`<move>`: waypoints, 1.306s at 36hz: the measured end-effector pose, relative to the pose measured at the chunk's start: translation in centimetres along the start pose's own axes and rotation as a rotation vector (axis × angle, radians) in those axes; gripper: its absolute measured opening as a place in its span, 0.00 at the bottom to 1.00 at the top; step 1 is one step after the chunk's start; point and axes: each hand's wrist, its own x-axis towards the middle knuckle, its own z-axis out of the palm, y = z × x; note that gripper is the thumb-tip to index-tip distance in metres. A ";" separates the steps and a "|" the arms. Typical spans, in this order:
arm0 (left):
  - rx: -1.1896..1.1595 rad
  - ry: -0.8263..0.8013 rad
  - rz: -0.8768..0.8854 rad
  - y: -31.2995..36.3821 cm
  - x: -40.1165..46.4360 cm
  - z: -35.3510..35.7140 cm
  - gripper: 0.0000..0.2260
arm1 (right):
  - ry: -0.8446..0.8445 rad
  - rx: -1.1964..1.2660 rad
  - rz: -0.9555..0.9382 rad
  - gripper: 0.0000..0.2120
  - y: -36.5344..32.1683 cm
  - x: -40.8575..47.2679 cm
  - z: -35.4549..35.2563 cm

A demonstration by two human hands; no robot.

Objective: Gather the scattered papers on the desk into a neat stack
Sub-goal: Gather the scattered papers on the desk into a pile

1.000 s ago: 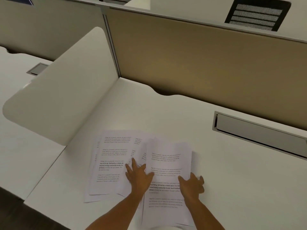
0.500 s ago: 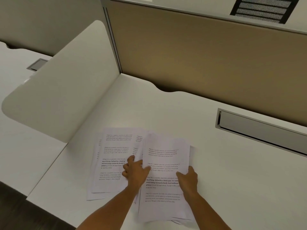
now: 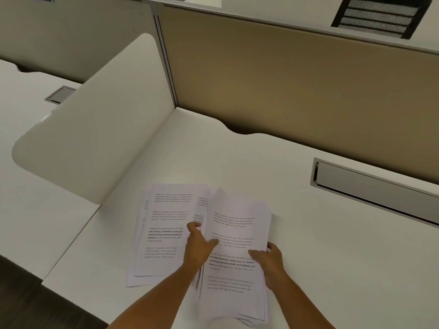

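Head view: right pile of papers (image 3: pixel 234 252) gripped at both side edges, left hand (image 3: pixel 198 245) and right hand (image 3: pixel 270 260), fingers (image 3: pixel 256 252) curled over the sheets, thumbs probably underneath, hard to tell. Second fanned pile (image 3: pixel 161 233) lying flat on table (image 3: pixel 308 269), just left, overlapped by the held one. Best done by squeezing edges inward, tapping bottom edge on table to square. Then sliding onto left pile, corners matched. Light grip to avoid creasing; loose lower sheets apt to slip.
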 end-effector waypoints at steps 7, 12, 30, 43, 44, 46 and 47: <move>-0.266 -0.252 -0.090 -0.3 0.2 -1.0 0.20 | -0.064 0.003 -0.011 0.18 -0.2 -0.4 -0.4; -0.356 -0.263 -0.103 0.3 -0.6 -1.9 0.18 | -0.081 0.011 -0.040 0.15 -0.7 -1.2 -1.1; -0.459 -0.116 0.090 0.8 -2.4 -4.7 0.17 | -0.226 -0.071 -0.193 0.15 -4.9 -3.3 -0.7; -0.183 0.203 0.072 -0.7 -2.1 -4.7 0.15 | -0.149 -0.165 -0.225 0.14 -5.2 -3.1 4.3; -0.139 0.222 0.059 -0.7 -2.0 -4.7 0.13 | -0.141 -0.180 -0.219 0.14 -4.9 -2.9 4.5; -0.072 0.238 0.038 -0.9 -1.8 -4.5 0.11 | -0.123 -0.213 -0.206 0.14 -4.5 -2.4 4.9; -0.047 0.236 0.030 -0.9 -1.8 -4.5 0.10 | -0.114 -0.229 -0.201 0.13 -4.3 -2.1 5.0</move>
